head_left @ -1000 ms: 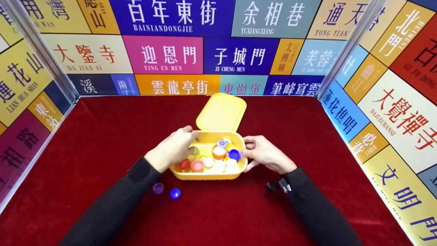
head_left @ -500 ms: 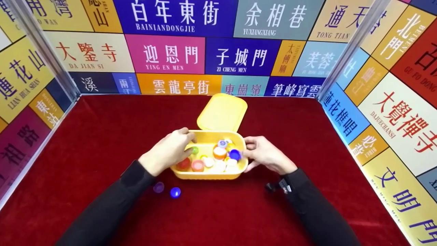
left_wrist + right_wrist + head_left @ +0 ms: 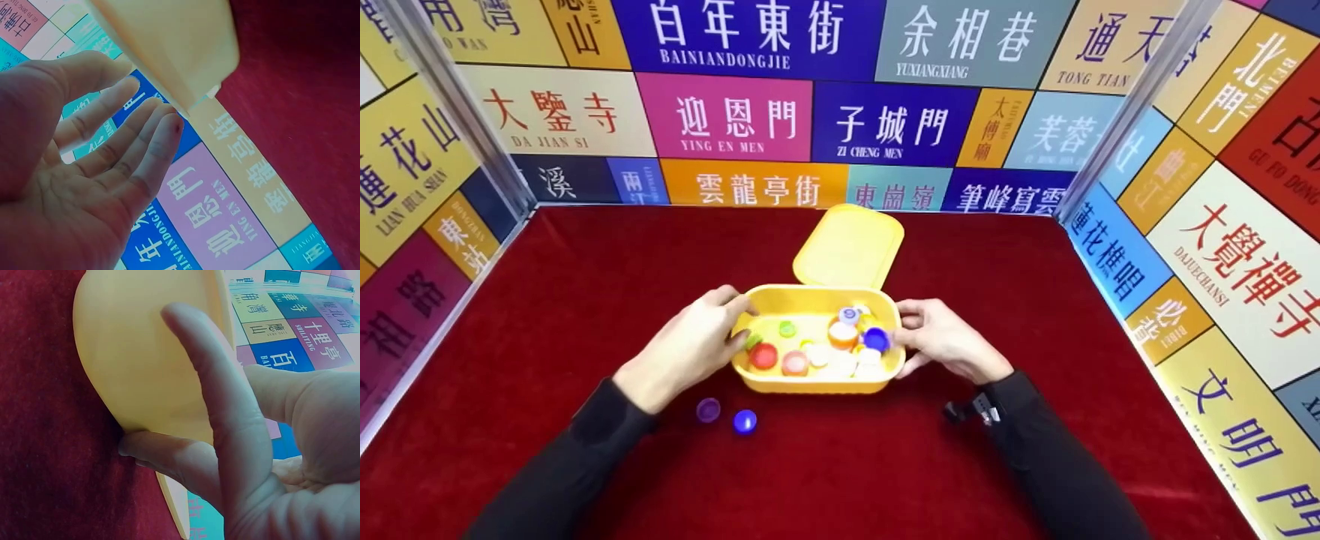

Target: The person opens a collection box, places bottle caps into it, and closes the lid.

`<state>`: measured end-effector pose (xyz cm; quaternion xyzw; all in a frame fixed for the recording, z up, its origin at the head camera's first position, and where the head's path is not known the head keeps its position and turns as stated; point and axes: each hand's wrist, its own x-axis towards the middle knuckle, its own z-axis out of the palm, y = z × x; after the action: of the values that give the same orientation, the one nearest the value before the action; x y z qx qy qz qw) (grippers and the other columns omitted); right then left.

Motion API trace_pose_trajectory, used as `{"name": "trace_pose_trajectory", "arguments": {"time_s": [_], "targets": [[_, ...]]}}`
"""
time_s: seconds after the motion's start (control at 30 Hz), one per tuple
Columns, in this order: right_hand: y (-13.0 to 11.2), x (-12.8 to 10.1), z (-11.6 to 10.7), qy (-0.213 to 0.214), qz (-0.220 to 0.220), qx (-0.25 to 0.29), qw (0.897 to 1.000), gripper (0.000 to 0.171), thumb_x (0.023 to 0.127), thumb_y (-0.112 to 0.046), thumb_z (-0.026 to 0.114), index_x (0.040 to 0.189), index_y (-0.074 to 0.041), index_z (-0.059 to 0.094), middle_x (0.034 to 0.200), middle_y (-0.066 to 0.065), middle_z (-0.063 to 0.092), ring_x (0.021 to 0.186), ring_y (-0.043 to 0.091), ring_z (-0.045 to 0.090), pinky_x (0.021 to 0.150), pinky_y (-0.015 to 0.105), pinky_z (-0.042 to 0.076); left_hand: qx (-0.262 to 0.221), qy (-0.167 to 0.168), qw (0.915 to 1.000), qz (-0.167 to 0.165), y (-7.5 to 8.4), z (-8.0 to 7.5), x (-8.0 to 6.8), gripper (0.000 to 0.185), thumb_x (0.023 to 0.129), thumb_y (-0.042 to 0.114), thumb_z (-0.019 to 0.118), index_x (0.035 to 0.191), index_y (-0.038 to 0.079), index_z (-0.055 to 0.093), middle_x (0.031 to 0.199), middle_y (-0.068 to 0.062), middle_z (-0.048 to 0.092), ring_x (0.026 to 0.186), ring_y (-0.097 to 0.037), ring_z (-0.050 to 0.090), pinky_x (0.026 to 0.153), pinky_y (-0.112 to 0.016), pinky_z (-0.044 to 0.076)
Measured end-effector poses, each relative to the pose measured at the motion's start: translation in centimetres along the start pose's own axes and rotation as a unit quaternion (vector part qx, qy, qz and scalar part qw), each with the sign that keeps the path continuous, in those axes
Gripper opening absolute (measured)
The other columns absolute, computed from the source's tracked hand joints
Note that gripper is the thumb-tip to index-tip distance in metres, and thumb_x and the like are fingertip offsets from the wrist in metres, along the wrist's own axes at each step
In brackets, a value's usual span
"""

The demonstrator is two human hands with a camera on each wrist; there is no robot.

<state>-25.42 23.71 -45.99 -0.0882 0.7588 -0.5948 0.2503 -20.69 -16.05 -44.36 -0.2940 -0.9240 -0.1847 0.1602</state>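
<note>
Red tabletop (image 3: 547,300) bore an open box (image 3: 817,384) holding most caps (image 3: 840,349), right hand (image 3: 945,337) steadying its side, left hand (image 3: 690,349) open-fingered and empty beside it, two caps (image 3: 727,416) outside.

Left rim of the yellow box (image 3: 817,386) is partly covered by the left hand (image 3: 690,352); contact cannot be told. Caps (image 3: 840,352) inside are heaped, lower ones hidden. Left wrist view: box cut off at the top edge. Right wrist view: right hand (image 3: 253,455) fingertips hidden behind the box wall.
</note>
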Motion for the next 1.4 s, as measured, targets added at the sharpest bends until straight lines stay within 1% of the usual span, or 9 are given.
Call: {"name": "trace_pose_trajectory", "arguments": {"time_s": [0.13, 0.23, 0.37, 0.53, 0.63, 0.8, 0.97, 1.17, 1.4], "targets": [[0.1, -0.1, 0.0, 0.005, 0.004, 0.002, 1.000, 0.053, 0.109, 0.006, 0.064, 0.160, 0.012, 0.056, 0.144, 0.036, 0.075, 0.098, 0.034, 0.086, 0.070, 0.043, 0.073, -0.004, 0.009, 0.9999, -0.011, -0.3, -0.2, -1.3, 0.034, 0.100, 0.005, 0.087, 0.131, -0.004, 0.078, 0.116, -0.020, 0.075, 0.099, -0.033, 0.075, 0.092, -0.046, 0.069], [0.2, 0.0, 0.1, 0.006, 0.005, 0.002, 1.000, 0.052, 0.109, 0.006, 0.065, 0.160, 0.012, 0.056, 0.144, 0.035, 0.075, 0.098, 0.033, 0.086, 0.071, 0.043, 0.073, -0.014, -0.003, 0.9993, -0.035, -0.6, -0.4, -2.5, 0.038, 0.102, 0.006, 0.085, 0.137, -0.004, 0.076, 0.120, -0.021, 0.076, 0.100, -0.032, 0.075, 0.092, -0.047, 0.069], [0.3, 0.0, 0.2, 0.004, 0.004, 0.000, 1.000, 0.052, 0.109, 0.005, 0.065, 0.160, 0.012, 0.056, 0.143, 0.034, 0.076, 0.098, 0.033, 0.086, 0.071, 0.042, 0.073, -0.030, -0.039, 0.9970, -0.060, -0.9, -0.9, -4.1, 0.039, 0.102, 0.006, 0.084, 0.139, -0.003, 0.075, 0.122, -0.020, 0.077, 0.100, -0.029, 0.075, 0.090, -0.047, 0.068], [0.2, -0.1, 0.2, 0.005, 0.004, 0.002, 1.000, 0.052, 0.109, 0.005, 0.065, 0.159, 0.012, 0.057, 0.142, 0.034, 0.076, 0.098, 0.033, 0.086, 0.070, 0.043, 0.073, -0.066, -0.095, 0.9907, -0.071, -1.1, -1.4, -6.0, 0.036, 0.101, 0.011, 0.086, 0.135, 0.000, 0.079, 0.122, -0.016, 0.079, 0.102, -0.027, 0.078, 0.091, -0.047, 0.069], [0.2, -0.1, 0.2, 0.005, 0.003, 0.003, 1.000, 0.052, 0.108, 0.006, 0.066, 0.159, 0.012, 0.058, 0.141, 0.034, 0.077, 0.097, 0.032, 0.086, 0.070, 0.043, 0.073, -0.088, -0.117, 0.9864, -0.075, -1.1, -1.5, -6.8, 0.033, 0.101, 0.015, 0.089, 0.131, 0.004, 0.081, 0.122, -0.013, 0.080, 0.103, -0.027, 0.079, 0.092, -0.046, 0.069], [0.3, -0.1, 0.2, 0.003, 0.000, 0.001, 1.000, 0.052, 0.108, 0.005, 0.067, 0.159, 0.013, 0.057, 0.141, 0.034, 0.077, 0.096, 0.032, 0.086, 0.071, 0.042, 0.073, -0.110, -0.144, 0.9807, -0.074, -1.0, -1.5, -7.5, 0.035, 0.099, 0.021, 0.093, 0.130, 0.008, 0.082, 0.122, -0.008, 0.079, 0.106, -0.026, 0.078, 0.093, -0.044, 0.068], [0.3, -0.1, 0.1, 0.005, 0.000, 0.002, 1.000, 0.052, 0.108, 0.006, 0.066, 0.159, 0.012, 0.058, 0.141, 0.034, 0.077, 0.096, 0.032, 0.086, 0.070, 0.042, 0.073, -0.108, -0.159, 0.9792, -0.066, -1.0, -1.2, -7.9, 0.038, 0.096, 0.022, 0.097, 0.129, 0.011, 0.084, 0.118, -0.004, 0.077, 0.106, -0.022, 0.075, 0.092, -0.040, 0.066], [0.1, -0.1, 0.1, 0.006, 0.002, 0.002, 1.000, 0.053, 0.109, 0.005, 0.066, 0.161, 0.011, 0.057, 0.142, 0.034, 0.077, 0.096, 0.032, 0.086, 0.070, 0.042, 0.073, -0.126, -0.157, 0.9788, -0.041, -1.0, -0.8, -7.8, 0.031, 0.093, 0.012, 0.097, 0.122, 0.010, 0.086, 0.110, -0.004, 0.076, 0.098, -0.019, 0.075, 0.087, -0.034, 0.065], [-0.1, -0.1, 0.2, 0.006, -0.001, 0.002, 1.000, 0.053, 0.108, 0.006, 0.066, 0.160, 0.011, 0.057, 0.142, 0.035, 0.076, 0.096, 0.033, 0.087, 0.070, 0.042, 0.073, -0.143, -0.136, 0.9802, -0.012, -1.2, -0.5, -7.8, 0.021, 0.092, 0.001, 0.092, 0.110, 0.009, 0.086, 0.101, -0.003, 0.075, 0.088, -0.016, 0.073, 0.078, -0.028, 0.062]]}}
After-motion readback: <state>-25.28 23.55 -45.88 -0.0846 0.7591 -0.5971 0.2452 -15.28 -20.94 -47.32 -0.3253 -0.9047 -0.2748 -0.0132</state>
